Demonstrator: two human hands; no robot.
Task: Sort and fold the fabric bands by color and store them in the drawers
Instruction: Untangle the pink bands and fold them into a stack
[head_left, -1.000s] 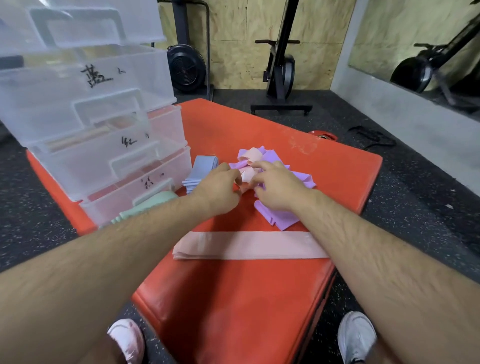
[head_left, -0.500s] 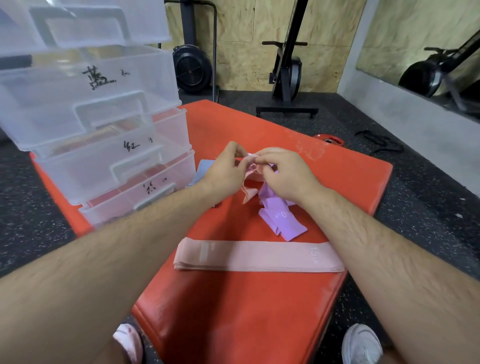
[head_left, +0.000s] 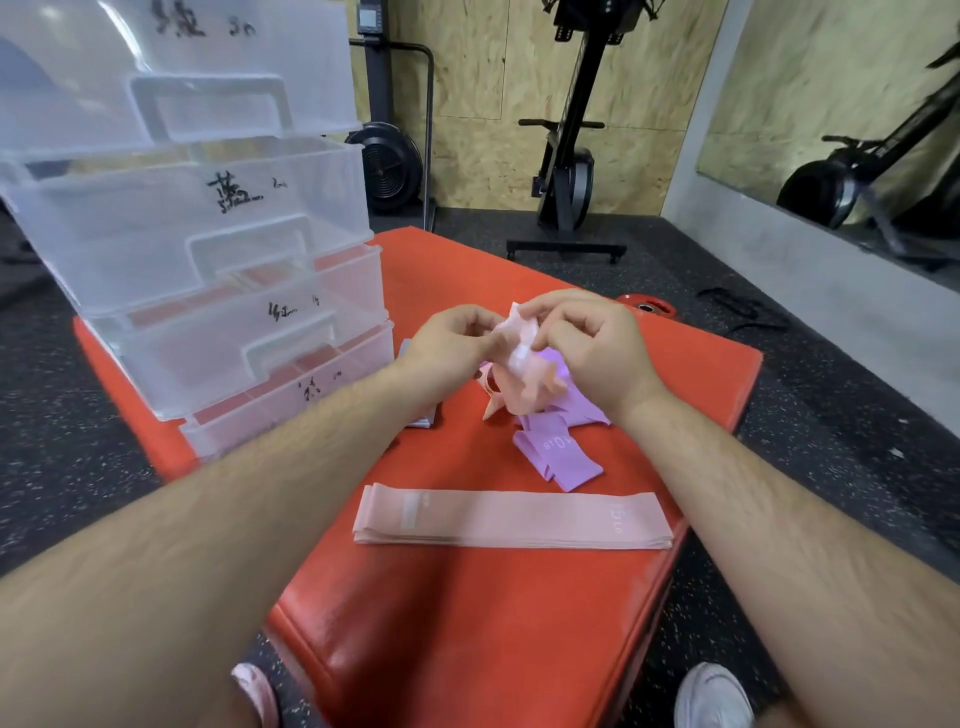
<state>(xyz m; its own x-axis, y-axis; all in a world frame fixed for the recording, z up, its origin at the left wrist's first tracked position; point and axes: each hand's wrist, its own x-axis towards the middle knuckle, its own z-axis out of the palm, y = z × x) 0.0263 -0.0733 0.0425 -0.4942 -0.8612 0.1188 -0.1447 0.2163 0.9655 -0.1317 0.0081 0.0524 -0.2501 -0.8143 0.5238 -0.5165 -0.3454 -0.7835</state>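
While I hold both hands up at the centre of the frame, my left hand (head_left: 452, 343) and my right hand (head_left: 592, 348) each pinch a crumpled pink band (head_left: 524, 379) between thumb and curled fingers. It hangs bunched between them, above the red mat (head_left: 467, 623). Its lower end is close over a loose heap of purple bands (head_left: 561, 452) on the mat; I cannot confirm contact. One purple band is printed 10 LB. At lower centre, a stack of pink bands (head_left: 514, 522) lies flat and squared. Clear plastic drawers (head_left: 208, 249), marked in black handwriting, stand stacked at the upper left. A blue-grey band (head_left: 423, 420) shows partly behind my left wrist.
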